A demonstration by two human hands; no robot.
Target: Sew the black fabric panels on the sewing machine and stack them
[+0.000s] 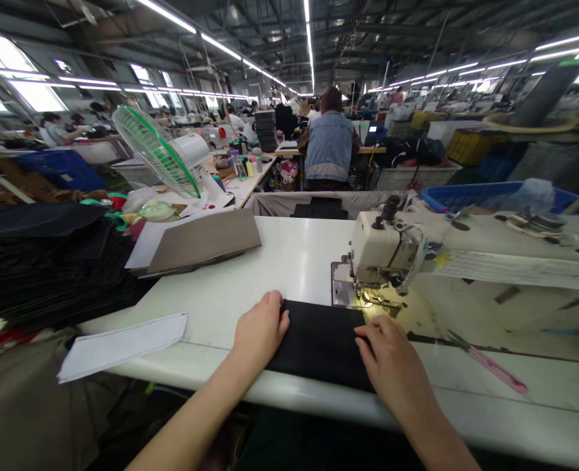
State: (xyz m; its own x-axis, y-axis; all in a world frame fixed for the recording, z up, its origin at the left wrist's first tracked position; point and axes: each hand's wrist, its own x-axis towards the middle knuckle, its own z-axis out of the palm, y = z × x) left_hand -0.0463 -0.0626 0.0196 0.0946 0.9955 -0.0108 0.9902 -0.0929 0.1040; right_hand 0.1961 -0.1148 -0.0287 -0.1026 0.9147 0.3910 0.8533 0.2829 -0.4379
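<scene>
A black fabric piece (pixel 321 343) lies flat at the table's front edge, just before the sewing machine (pixel 377 245). Its left edge is under my left hand (pixel 262 327), whose fingers are curled with the thumb against the cloth. At the opposite edge my right hand (pixel 390 353) pinches the cloth near its upper right corner. That corner is close to the lit presser foot (pixel 380 301), and the fingertips partly hide it. To the right of my right hand lies a pair of pink-handled thread snips (pixel 490 363).
White cut pieces (pixel 122 343) lie at the table's left edge, with a stack of grey-brown panels (pixel 205 242) behind. Piled black fabric (pixel 48 261) stands far left. A fan (pixel 159 150), a blue basket (pixel 495 196) and a seated person in a denim vest (pixel 328 147) are farther back.
</scene>
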